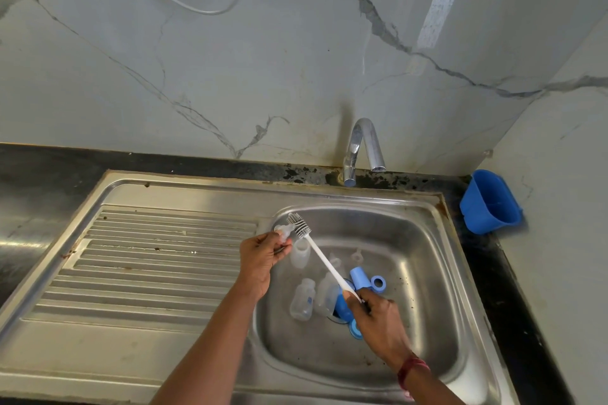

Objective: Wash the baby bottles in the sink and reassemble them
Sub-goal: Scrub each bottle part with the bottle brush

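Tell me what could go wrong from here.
1. The left hand only pinches the small nipple; the brush in the right hand could knock it into the sink.
2. Blue parts lie at the drain and might block it.

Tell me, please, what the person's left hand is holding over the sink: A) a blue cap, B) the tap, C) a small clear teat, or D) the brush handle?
C: the left hand pinches a small clear teat, while the right hand grips the brush by its handle.
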Available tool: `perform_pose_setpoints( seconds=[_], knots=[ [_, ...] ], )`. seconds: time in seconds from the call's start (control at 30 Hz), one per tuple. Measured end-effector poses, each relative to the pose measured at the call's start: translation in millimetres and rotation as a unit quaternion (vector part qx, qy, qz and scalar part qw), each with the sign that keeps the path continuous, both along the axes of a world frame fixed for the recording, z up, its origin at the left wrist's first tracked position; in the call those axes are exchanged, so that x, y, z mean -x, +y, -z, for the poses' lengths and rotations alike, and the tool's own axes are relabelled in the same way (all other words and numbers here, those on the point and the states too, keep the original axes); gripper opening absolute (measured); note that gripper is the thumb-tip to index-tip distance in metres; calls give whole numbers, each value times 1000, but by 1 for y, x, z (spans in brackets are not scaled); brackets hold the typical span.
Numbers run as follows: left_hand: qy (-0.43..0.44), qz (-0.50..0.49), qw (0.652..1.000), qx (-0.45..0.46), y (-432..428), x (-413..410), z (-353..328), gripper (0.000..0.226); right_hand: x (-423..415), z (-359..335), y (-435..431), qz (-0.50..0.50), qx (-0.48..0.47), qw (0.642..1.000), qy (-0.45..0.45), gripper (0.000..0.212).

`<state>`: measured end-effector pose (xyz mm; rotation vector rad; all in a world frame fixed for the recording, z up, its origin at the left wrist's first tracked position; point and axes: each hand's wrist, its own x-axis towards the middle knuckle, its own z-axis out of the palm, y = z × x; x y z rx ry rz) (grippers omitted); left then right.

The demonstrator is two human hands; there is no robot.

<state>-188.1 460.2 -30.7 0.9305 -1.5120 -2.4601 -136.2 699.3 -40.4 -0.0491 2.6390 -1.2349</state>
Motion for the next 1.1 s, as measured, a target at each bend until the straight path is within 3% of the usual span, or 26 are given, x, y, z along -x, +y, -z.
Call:
perform_pose_setpoints(
  seconds=[0.2, 0.33, 0.6, 0.7, 0.87, 1.03, 1.1],
  knots=[
    [-15, 31, 999, -20, 4, -3, 5, 12, 3, 1, 0, -32, -90, 994, 45, 19],
    [-30, 0, 998, -47, 3, -5, 9, 10, 4, 3, 3, -15, -129, 990, 59, 26],
    [-32, -20, 996, -79, 1, -6, 7, 6, -4, 4, 5, -20, -71, 996, 39, 34],
    [-35, -26, 997, -67, 1, -3, 4, 9, -9, 7, 7, -37, -132, 987, 89, 19],
    [-53, -25, 998, -17, 3, -3, 8, 11, -8, 10, 10, -62, -281, 940, 182, 25],
    [-54, -36, 998, 1, 1, -7, 10, 14, -5, 3, 9, 33, -219, 959, 177, 21],
    [-50, -36, 998, -1, 1, -8, 9, 13, -5, 5, 9, 25, -199, 964, 175, 26]
  ],
)
